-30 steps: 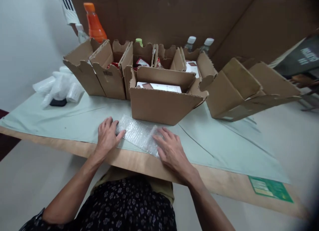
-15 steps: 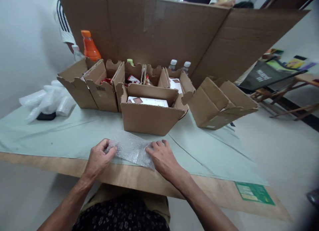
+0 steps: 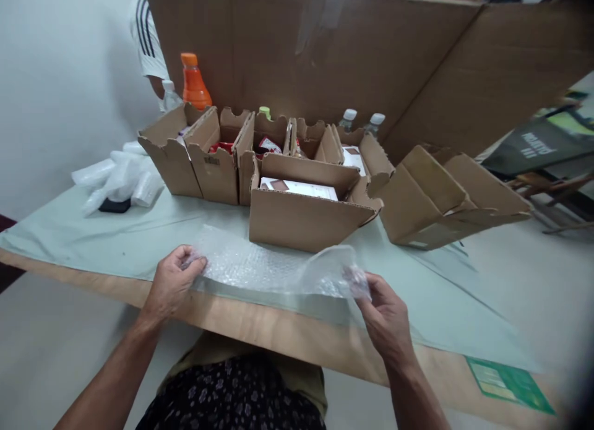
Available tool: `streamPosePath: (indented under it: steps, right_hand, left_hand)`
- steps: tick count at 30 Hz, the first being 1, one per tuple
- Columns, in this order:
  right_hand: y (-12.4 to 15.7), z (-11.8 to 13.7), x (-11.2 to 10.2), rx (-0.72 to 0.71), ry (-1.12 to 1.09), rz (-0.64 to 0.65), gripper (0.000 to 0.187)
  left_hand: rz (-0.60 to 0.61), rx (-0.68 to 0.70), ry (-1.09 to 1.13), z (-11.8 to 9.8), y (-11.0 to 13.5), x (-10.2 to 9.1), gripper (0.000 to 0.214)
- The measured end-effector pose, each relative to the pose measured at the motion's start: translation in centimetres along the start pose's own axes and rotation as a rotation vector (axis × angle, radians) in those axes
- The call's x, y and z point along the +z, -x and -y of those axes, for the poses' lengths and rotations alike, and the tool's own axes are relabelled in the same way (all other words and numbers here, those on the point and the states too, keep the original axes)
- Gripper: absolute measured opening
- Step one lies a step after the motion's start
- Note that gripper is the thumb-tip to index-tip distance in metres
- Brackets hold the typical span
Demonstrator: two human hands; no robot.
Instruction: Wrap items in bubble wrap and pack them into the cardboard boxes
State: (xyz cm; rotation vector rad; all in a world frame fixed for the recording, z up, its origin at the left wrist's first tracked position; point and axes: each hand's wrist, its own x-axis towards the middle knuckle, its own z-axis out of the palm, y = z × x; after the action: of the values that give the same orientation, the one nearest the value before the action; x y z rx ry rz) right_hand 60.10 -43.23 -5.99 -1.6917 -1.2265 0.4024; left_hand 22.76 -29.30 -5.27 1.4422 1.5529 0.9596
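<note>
A strip of clear bubble wrap [image 3: 264,269] stretches between my two hands over the front of the table. My left hand [image 3: 174,278] pinches its left end, thumb on top. The right end curls up, and my right hand [image 3: 383,312] grips it between thumb and fingers. Just behind the strip stands an open cardboard box [image 3: 301,219] with a flat white box [image 3: 297,187] inside.
Several open cardboard bins [image 3: 218,176] stand in a row behind, holding packets. An orange bottle [image 3: 195,83] is behind them. Rolled bubble wrap [image 3: 123,176] lies at left by a black object [image 3: 114,206]. Another cardboard box [image 3: 431,201] tilts at right. A tall cardboard panel [image 3: 352,59] closes off the back.
My right hand has moved right, drawing out the bubble wrap into a longer strip with its end raised. My left hand keeps hold of the left end. The camera view has shifted left.
</note>
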Motion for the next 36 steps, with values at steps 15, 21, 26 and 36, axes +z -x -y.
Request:
streamPosePath:
  steps: [15, 21, 26, 36]
  right_hand:
    - [-0.8, 9.3, 8.0, -0.729, 0.667, 0.499, 0.022]
    - [1.0, 2.1, 3.6, -0.517, 0.737, 0.392, 0.033]
    - [0.3, 4.9, 6.4, -0.563, 0.64, 0.371, 0.037]
    - [0.5, 0.6, 7.6, -0.553, 0.675, 0.566, 0.055]
  left_hand:
    - [-0.018, 0.103, -0.512, 1.0, -1.4, -0.2, 0.05]
    - [-0.087, 0.404, -0.801, 2.5, -1.3, -2.2, 0.063]
    - [0.093, 0.901, -0.729, -0.3, 1.5, 3.2, 0.051]
    - [0.385, 0.664, -0.998, 3.5, 0.5, 2.7, 0.057]
